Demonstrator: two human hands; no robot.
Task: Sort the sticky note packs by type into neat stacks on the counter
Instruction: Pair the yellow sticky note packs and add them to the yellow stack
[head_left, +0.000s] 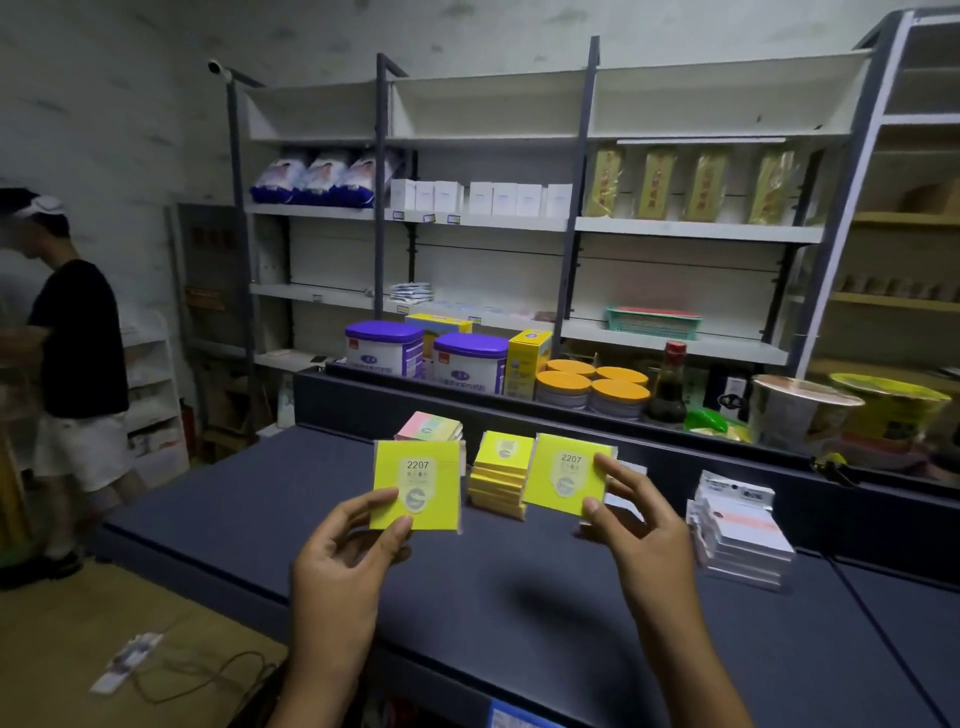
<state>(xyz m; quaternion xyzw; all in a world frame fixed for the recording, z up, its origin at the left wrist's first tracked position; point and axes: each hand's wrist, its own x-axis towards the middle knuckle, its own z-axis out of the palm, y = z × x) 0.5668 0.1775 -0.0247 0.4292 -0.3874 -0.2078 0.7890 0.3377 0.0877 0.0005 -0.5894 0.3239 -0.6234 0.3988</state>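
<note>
- Left hand (347, 540) pinches one yellow pack (417, 486) above the counter (519, 597).
- Right hand (631, 512) pinches another yellow pack (566, 475).
- Yellow stack (501, 475) sits between them; white stack (740, 535) to the right.
- Green basket (652, 318) on the shelf holds something red.

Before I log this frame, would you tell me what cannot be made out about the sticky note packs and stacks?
All in the head view:
- Small print under "2207" on the left hand's yellow pack: too small.
- Label of the right hand's yellow pack: partly covered by fingers.
- Yellow stack: right side hidden by that pack, so no count.
- Pink-green pack: lower part hidden by the left pack.
- White stack: labels blurred.
</note>
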